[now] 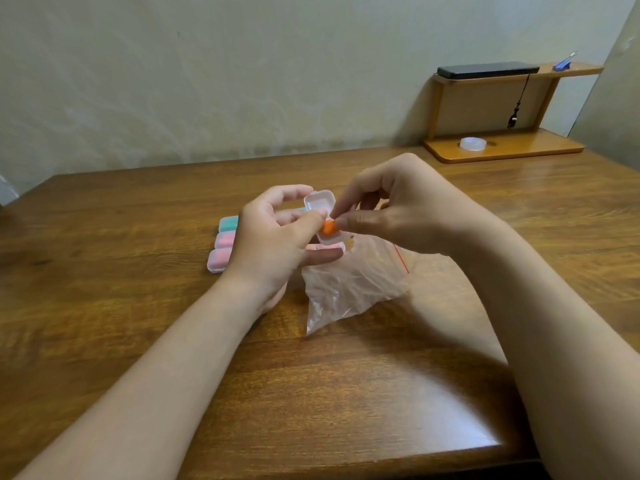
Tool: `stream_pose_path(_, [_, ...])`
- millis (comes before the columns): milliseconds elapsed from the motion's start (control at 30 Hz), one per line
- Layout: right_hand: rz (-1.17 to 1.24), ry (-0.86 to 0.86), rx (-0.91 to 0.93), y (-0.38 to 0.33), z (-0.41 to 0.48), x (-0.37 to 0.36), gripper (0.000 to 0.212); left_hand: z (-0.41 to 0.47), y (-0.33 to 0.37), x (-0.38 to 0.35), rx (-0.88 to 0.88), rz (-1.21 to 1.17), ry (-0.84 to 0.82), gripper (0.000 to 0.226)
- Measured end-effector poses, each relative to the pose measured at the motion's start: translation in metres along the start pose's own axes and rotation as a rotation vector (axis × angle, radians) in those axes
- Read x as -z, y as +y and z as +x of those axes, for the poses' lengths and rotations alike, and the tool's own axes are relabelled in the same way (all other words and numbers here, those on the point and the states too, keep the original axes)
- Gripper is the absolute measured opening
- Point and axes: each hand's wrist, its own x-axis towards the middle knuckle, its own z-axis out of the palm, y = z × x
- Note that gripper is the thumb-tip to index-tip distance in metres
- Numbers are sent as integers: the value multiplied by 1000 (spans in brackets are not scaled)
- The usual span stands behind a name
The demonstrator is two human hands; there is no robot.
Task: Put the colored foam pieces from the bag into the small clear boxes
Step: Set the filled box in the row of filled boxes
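Orange foam piece (pixel 327 228) pinched at the mouth of the small clear box (pixel 333 240), above the bag (pixel 349 285).

The right hand (pixel 398 209) has its grip closed, thumb against forefinger, on the orange foam piece. The piece sits partly inside the box's base, and the fingertips hide too much of it to tell how its long axis runs. The left hand (pixel 273 244) clamps the box from the left, thumb on the near rim and fingers curled behind. The hinged lid (pixel 320 199) stands open on the far side. The piece lies directly under the right grip, so the next move is probably a short press down, then swinging the lid toward the person. The bag lies crumpled on the surface (pixel 138 271) just beneath both hands. Three filled boxes (pixel 223 242) sit in a row just left of the left hand, with open room on the near and right sides.
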Motion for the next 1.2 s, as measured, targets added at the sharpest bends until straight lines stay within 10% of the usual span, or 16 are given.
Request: stream_pose_path(1200, [-23, 160, 5, 9, 1, 4, 50, 1, -1, 8, -164, -57, -114, 27])
